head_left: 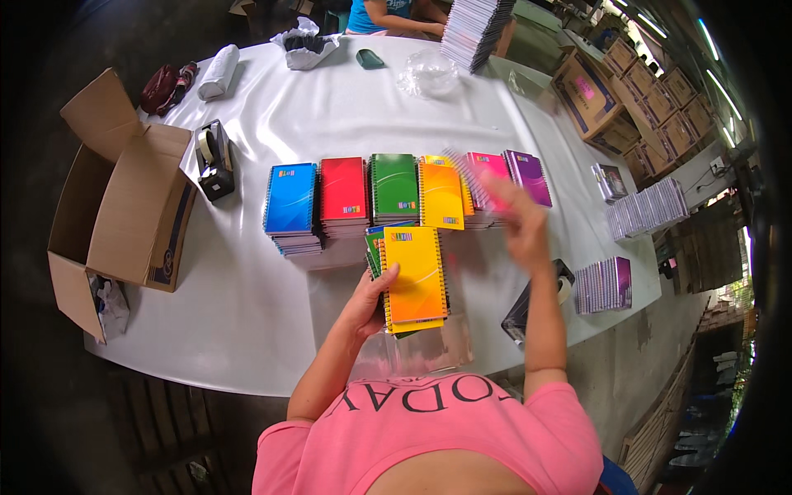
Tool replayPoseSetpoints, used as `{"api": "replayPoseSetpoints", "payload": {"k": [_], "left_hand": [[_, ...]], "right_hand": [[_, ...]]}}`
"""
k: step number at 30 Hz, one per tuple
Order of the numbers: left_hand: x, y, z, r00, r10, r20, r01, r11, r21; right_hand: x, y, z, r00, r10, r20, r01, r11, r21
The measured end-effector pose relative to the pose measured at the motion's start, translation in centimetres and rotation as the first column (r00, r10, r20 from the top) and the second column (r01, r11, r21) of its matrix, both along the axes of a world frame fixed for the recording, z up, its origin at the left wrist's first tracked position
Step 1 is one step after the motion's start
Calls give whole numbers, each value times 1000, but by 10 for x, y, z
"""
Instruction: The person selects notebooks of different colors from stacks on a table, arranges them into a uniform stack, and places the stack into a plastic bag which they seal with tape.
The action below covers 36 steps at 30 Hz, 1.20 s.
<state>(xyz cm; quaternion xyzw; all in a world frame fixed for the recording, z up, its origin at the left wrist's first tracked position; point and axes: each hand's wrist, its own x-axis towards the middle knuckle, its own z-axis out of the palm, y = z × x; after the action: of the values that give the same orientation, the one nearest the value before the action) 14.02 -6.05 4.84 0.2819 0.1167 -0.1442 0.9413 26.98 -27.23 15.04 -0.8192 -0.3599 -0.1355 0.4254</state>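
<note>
My left hand (360, 304) grips a small pile of spiral notebooks, with a yellow notebook (415, 276) on top and green covers showing beneath it. My right hand (526, 231), smeared by motion, holds a tilted pink notebook (477, 180) over the row of stacks. That row runs from left to right: a blue stack (290, 200), a red stack (343, 188), a green stack (393, 181), a yellow stack (441, 196), a pink stack (492, 162) and a purple stack (530, 178). My right hand and its notebook partly hide the pink stack.
An open cardboard box (124, 206) and a tape dispenser (216, 165) stand at left. Another dispenser (528, 307) and more notebook stacks (604, 286) are at right. Clear plastic (429, 74) lies at the back, near another person (388, 16). Cartons (590, 99) stand beyond the table (223, 330).
</note>
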Motion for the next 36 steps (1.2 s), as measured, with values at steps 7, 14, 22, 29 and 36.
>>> {"api": "replayPoseSetpoints", "payload": {"k": [7,14,22,29,36], "left_hand": [[-1,1,-16,1000,0,28,1,999,-48],[-5,-2,-21,997,-57,-43,46,976,-214],[-13,2,-15,989,66,-132,-75,995,-63],[-40,18,-38,995,-19,-93,9,995,-101],[-80,27,-12,958,-60,-281,58,998,-19]], "right_hand": [[-67,11,-21,949,309,-60,-272,712,-647],[87,-151,-84,868,-495,44,384,610,-693],[-27,-59,-44,815,-306,491,374,927,-42],[-132,8,-3,850,478,-222,-500,597,-627],[-128,31,-64,781,512,357,-455,858,-236]]}}
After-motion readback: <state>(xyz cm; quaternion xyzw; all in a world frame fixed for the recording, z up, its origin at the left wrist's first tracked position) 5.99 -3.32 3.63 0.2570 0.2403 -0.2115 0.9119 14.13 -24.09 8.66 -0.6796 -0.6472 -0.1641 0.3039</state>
